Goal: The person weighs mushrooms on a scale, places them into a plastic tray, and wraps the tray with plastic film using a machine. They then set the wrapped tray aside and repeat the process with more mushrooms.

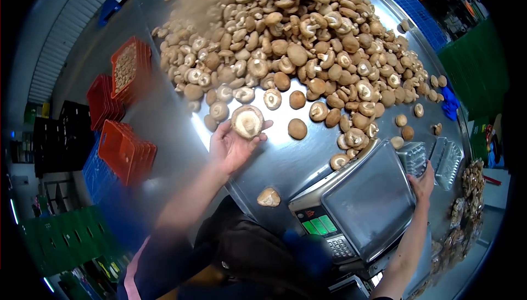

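A large shiitake mushroom (pixel 247 122) rests in my left hand (pixel 235 145), its pale underside facing up and my fingers curled around its edge. My right hand (pixel 422 182) is beside the scale, its fingers closed on the edge of a clear plastic tray (pixel 413 157). Another stack of clear trays (pixel 449 162) lies just to the right of that hand. Beyond both hands a big heap of shiitake mushrooms (pixel 296 53) covers the steel table (pixel 263 165). One loose mushroom (pixel 268 197) lies by the near table edge.
A weighing scale (pixel 368 204) with a flat metal pan stands at the near right. Red crates (pixel 127 151) are stacked on the left, one holding mushrooms. Bagged goods (pixel 464 212) line the right side. A blue crumpled item (pixel 450 102) lies at the table's right edge.
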